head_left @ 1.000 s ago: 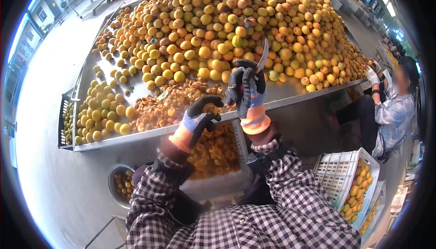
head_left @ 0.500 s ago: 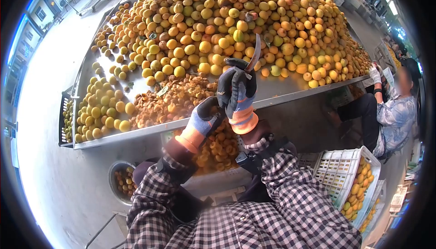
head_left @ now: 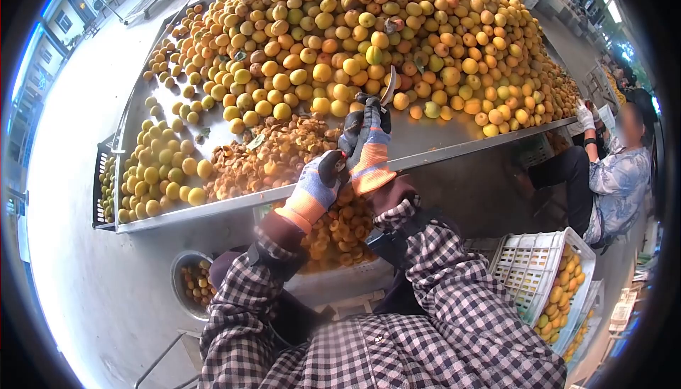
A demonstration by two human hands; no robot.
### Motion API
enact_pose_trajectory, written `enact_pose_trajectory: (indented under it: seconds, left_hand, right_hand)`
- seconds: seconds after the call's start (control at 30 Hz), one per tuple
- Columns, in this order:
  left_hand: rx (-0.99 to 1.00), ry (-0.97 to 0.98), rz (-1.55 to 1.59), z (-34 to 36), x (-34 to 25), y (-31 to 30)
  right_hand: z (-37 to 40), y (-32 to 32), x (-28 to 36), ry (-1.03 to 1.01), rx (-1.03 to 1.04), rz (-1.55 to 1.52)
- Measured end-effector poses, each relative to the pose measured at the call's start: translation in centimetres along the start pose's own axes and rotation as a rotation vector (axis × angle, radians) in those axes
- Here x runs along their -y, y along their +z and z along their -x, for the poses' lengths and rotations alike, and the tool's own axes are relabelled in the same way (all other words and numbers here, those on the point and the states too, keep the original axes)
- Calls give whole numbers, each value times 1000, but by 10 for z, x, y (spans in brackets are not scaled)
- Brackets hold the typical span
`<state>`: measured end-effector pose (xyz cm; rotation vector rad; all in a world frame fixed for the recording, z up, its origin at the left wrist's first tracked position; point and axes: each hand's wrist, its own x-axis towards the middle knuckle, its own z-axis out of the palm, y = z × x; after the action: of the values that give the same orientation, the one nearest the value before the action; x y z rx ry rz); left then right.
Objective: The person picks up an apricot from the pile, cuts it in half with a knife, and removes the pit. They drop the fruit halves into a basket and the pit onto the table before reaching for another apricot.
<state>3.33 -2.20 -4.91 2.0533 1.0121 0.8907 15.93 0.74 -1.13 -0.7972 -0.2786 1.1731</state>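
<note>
steel table (head_left: 434, 139), knife (head_left: 388, 94) tight in right hand (head_left: 368, 136)

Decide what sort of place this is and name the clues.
Probably a fruit-processing workshop: a long metal table heaped with apricots, the gloved right hand gripping a knife, and a white crate of fruit near a seated co-worker.

The metal table (head_left: 440, 141) carries a big heap of yellow-orange fruits (head_left: 355, 27), a pile of cut pieces (head_left: 269, 155) and a smaller fruit group (head_left: 159, 176).
</note>
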Motion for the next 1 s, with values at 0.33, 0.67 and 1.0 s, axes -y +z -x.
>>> enact_pose_trajectory:
  seconds: [0.33, 0.67, 1.0]
  left_hand:
    - [83, 1, -136, 0, -2, 0]
    - [151, -33, -381, -15, 3, -15]
    - [-32, -363, -636, -19, -1, -40]
  right_hand:
    - [-17, -9, -7, 252, -239, -75]
    - [-21, -6, -6, 308, -268, -131]
    - [-55, -33, 56, -89, 31, 721]
